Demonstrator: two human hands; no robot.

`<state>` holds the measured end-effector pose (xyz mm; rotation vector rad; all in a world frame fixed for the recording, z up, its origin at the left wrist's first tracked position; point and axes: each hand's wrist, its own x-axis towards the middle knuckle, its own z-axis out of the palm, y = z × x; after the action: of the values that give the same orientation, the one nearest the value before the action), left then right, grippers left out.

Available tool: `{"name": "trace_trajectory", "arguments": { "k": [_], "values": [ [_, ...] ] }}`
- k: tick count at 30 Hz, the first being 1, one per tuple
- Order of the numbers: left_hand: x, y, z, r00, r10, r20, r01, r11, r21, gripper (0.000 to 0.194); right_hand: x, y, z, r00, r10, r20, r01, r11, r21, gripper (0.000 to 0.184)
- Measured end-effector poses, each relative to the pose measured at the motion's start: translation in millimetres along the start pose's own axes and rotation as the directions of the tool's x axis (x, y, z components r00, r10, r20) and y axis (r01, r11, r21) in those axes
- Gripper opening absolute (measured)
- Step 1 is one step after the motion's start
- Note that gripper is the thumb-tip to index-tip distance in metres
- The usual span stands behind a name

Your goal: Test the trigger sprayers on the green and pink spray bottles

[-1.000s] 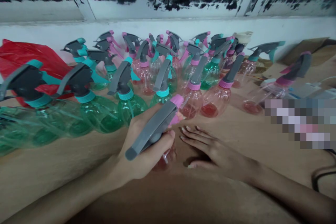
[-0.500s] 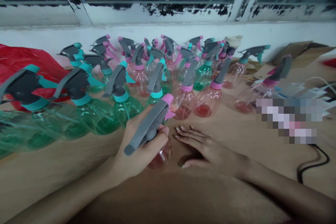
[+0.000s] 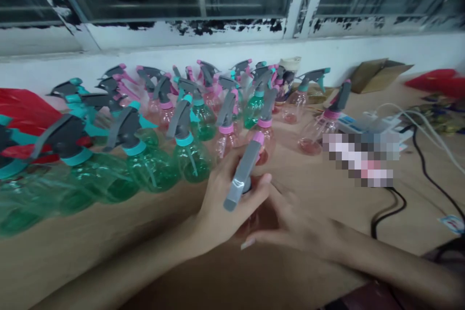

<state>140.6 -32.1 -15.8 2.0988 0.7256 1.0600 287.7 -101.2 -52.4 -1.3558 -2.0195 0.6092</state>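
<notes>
My left hand (image 3: 232, 193) is wrapped round the neck of a spray bottle (image 3: 238, 174) with a grey trigger head and pink nozzle. The bottle's clear pinkish body, mostly hidden by my hands, is at the table surface. Against the right side of that body lies my right hand (image 3: 294, 223), curved around it with the thumb in front; its fingertips are hidden. Just beyond stand two pink-collared spray bottles (image 3: 225, 140). To the left is a green spray bottle (image 3: 191, 162) with a turquoise collar.
Several green spray bottles (image 3: 152, 167) line the left, before a red plastic bag (image 3: 27, 111). More bottles crowd toward the wall. On the right are a power strip (image 3: 358, 126), black cables (image 3: 423, 155) and an open cardboard box (image 3: 379, 75). A blurred patch hides one item.
My left hand has moved right with the spray bottle. My right hand, flat on the table before, now curves round the bottle's body. The view has turned right.
</notes>
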Motion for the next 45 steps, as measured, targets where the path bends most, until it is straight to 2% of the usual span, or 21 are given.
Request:
{"name": "trace_trajectory", "arguments": {
  "k": [5, 9, 13, 15, 18, 22, 26, 32, 40, 45],
  "values": [
    [15.2, 12.0, 37.3, 0.996, 0.046, 0.08, -0.036, 0.992, -0.121, 0.042, -18.2, 5.9, -7.5, 0.979, 0.067, -0.191, -0.069, 0.998, -0.007, 0.061],
    [26.2, 19.0, 56.1, 0.978, 0.132, 0.164, -0.104, 0.98, -0.173, 0.053, -31.4, 10.3, -22.4, 0.964, 0.156, -0.214, -0.168, 0.985, -0.036, 0.048],
    [22.0, 7.9, 64.3, 0.966, 0.182, 0.182, -0.161, 0.979, -0.125, 0.072, -39.9, 27.7, -42.1, 0.954, 0.13, -0.271, -0.146, 0.988, -0.04, 0.05],
    [12.6, -7.1, 63.9, 0.967, 0.175, 0.185, -0.166, 0.984, -0.062, 0.07, -39.0, 39.7, -54.4, 0.952, 0.09, -0.294, -0.139, 0.979, -0.15, 0.054],
    [-3.5, -33.8, 55.5, 0.961, 0.123, 0.246, -0.145, 0.987, 0.072, 0.056, -31.1, 58.0, -72.4, 0.929, 0.037, -0.369, -0.187, 0.905, -0.381, 0.06],
    [-14.4, -54.5, 36.5, 0.969, 0.071, 0.238, -0.121, 0.972, 0.203, 0.037, -15.7, 80.2, -85.4, 0.894, 0.024, -0.448, -0.258, 0.845, -0.469, 0.059],
    [-13.7, -54.9, 26.2, 0.98, 0.012, 0.197, -0.065, 0.962, 0.265, 0.028, -0.8, 94.6, -85.3, 0.872, 0.038, -0.489, -0.302, 0.827, -0.474, 0.061],
    [-15.6, -57.2, 27.7, 0.978, -0.038, 0.206, -0.021, 0.96, 0.279, 0.027, 15.2, 98.8, -81.6, 0.842, 0.054, -0.536, -0.364, 0.79, -0.493, 0.06],
    [-15.1, -55.8, 27.4, 0.963, -0.032, 0.267, -0.048, 0.956, 0.288, 0.029, 25.3, 97.6, -81.3, 0.838, 0.069, -0.542, -0.403, 0.747, -0.529, 0.062],
    [-15.4, -56.6, 28.7, 0.965, -0.017, 0.262, -0.064, 0.953, 0.297, 0.027, 31.2, 97.9, -79.8, 0.828, 0.09, -0.554, -0.428, 0.74, -0.519, 0.061]
  ]
}}
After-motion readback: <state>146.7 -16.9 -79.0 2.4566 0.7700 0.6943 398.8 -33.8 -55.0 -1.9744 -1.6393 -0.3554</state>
